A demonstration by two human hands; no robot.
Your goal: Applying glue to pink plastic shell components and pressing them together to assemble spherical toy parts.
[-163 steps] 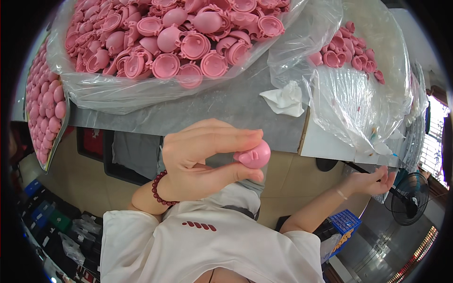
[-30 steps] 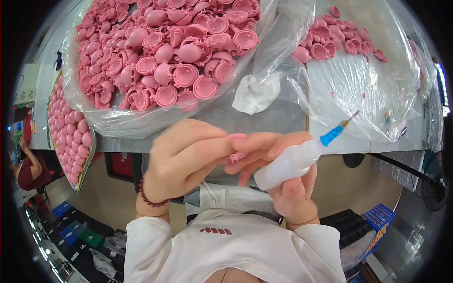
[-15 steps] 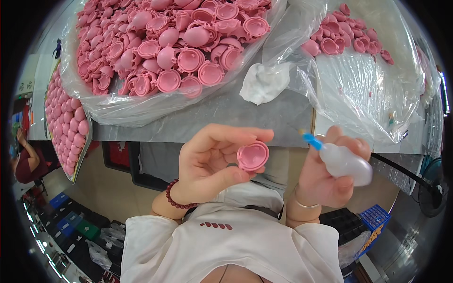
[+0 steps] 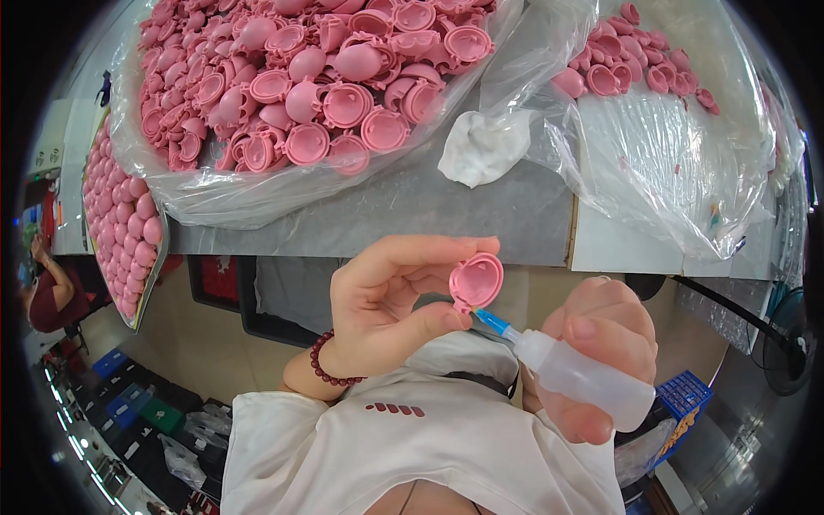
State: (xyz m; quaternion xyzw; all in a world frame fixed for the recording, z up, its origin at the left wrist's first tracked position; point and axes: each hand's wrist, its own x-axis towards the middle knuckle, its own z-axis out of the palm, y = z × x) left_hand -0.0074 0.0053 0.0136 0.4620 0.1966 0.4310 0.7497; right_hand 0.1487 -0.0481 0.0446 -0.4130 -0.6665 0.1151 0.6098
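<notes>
Between the thumb and fingers of my left hand (image 4: pixel 386 305) is a small pink plastic half-shell (image 4: pixel 477 281), its hollow side turned up toward me. My right hand (image 4: pixel 605 343) is wrapped round a translucent white squeeze bottle (image 4: pixel 588 378) that lies tilted in the grip. The bottle's thin blue dispensing tip (image 4: pixel 493 322) points up and left, its end at the lower rim of the half-shell, by my left thumb. Whether liquid comes out is too small to tell.
Beyond my hands, a clear plastic bag (image 4: pixel 257 202) full of pink half-shells lies on the grey table (image 4: pixel 369 223). A crumpled white cloth or tissue (image 4: pixel 485 148) is beside it. More shells (image 4: pixel 622 56) lie on plastic sheeting at far right; a tray of pink domes (image 4: pixel 124 232) stands left.
My right hand has turned the bottle and brought its tip leftward and down to the half-shell's rim. The left hand has tilted the shell and shifted it slightly right.
</notes>
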